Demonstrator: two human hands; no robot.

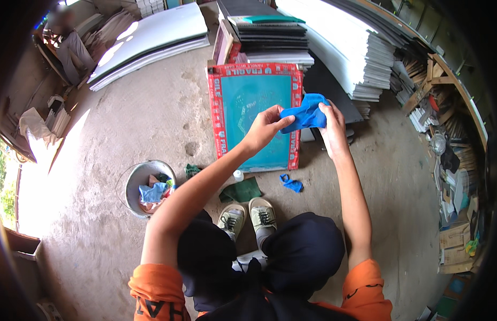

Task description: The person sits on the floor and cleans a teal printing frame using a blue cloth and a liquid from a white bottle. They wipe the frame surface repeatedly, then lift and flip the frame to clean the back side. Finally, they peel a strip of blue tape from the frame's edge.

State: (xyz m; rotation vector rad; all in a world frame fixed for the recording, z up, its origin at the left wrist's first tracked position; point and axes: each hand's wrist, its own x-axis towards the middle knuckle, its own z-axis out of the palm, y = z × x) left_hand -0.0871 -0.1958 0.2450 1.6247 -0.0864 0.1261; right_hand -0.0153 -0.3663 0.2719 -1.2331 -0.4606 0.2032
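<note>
A bright blue cloth is stretched between my two hands. My left hand pinches its left end, and my right hand grips the right end with the thumb on top. Behind and below the cloth leans a framed teal screen, edged with red and white tape and bearing faint pale marks. The cloth covers part of its right side; whether they touch, I cannot tell. Another blue scrap of cloth lies on the floor near the screen's lower right corner. A dark green cloth lies before my shoes.
A metal bucket of rags stands left of my left arm. Beside the screen's lower edge are a small white container and a crumpled green rag. Stacked sheets lie behind; wood scraps line the right. A person is far left.
</note>
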